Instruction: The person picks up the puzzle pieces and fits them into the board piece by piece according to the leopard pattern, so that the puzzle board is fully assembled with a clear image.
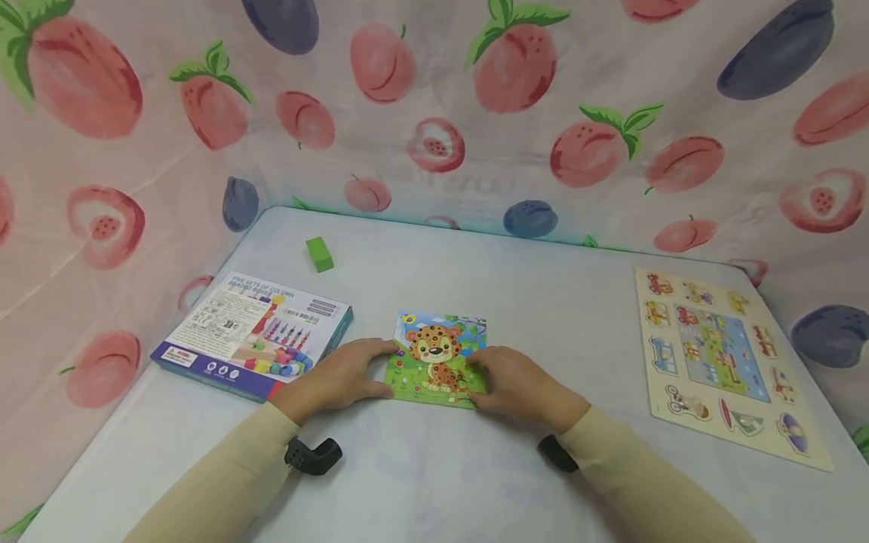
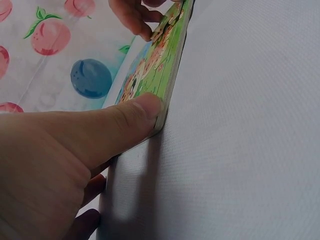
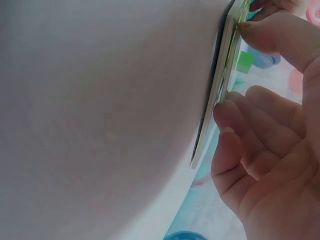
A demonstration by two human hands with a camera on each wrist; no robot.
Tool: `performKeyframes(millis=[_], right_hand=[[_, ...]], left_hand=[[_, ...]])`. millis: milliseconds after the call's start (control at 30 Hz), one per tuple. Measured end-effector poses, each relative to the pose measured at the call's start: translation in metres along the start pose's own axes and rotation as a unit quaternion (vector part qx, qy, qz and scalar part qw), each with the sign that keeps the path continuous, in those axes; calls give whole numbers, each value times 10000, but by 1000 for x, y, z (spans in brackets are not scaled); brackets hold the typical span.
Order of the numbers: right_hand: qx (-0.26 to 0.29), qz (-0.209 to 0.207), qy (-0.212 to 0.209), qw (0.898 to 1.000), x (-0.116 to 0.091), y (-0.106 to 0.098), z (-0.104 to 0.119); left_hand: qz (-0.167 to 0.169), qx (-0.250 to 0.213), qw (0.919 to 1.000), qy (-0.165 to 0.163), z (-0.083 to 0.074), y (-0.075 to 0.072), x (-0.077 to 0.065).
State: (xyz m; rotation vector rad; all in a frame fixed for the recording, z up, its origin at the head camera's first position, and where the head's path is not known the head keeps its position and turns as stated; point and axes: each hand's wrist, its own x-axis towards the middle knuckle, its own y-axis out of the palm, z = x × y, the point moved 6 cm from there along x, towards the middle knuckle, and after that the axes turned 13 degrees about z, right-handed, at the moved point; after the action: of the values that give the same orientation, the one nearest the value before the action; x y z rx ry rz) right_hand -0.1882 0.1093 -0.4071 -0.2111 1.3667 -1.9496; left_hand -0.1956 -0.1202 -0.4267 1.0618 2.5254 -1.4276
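Note:
In the head view, a square leopard jigsaw puzzle (image 1: pixel 437 358) lies on the white table in front of me. My left hand (image 1: pixel 342 377) holds it by its left side; in the left wrist view the thumb (image 2: pixel 150 106) presses on the near corner and the other fingers are partly hidden behind. At the opposite side, my right hand (image 1: pixel 519 381) has curled fingers and a thumb at a puzzle piece (image 2: pixel 167 24), which tilts up slightly from the board. The right wrist view shows the puzzle's layered edge (image 3: pixel 212 105) beside the fingertips (image 3: pixel 225 107).
Left of the puzzle lies a beaded-column toy box (image 1: pixel 251 332). Beyond that box is a green block (image 1: pixel 320 254). A wooden vehicle puzzle board (image 1: pixel 661 392) lies at the right. Peach-print cloth (image 1: pixel 502 151) hangs around the table's back and sides.

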Motion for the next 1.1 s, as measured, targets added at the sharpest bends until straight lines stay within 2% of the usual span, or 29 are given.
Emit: performKeyframes(millis=[300,700,1100], right_hand=[[16,83,-16,10000,3,3,1],[98,337,257,9991,7,6,1],[163,250,180,9994,6,4,4]], left_hand=[[12,51,10000,57,-1,0,1],[25,-9,10000,12,-1,0,1],[-3,50,10000,75,-2,-1,-1]])
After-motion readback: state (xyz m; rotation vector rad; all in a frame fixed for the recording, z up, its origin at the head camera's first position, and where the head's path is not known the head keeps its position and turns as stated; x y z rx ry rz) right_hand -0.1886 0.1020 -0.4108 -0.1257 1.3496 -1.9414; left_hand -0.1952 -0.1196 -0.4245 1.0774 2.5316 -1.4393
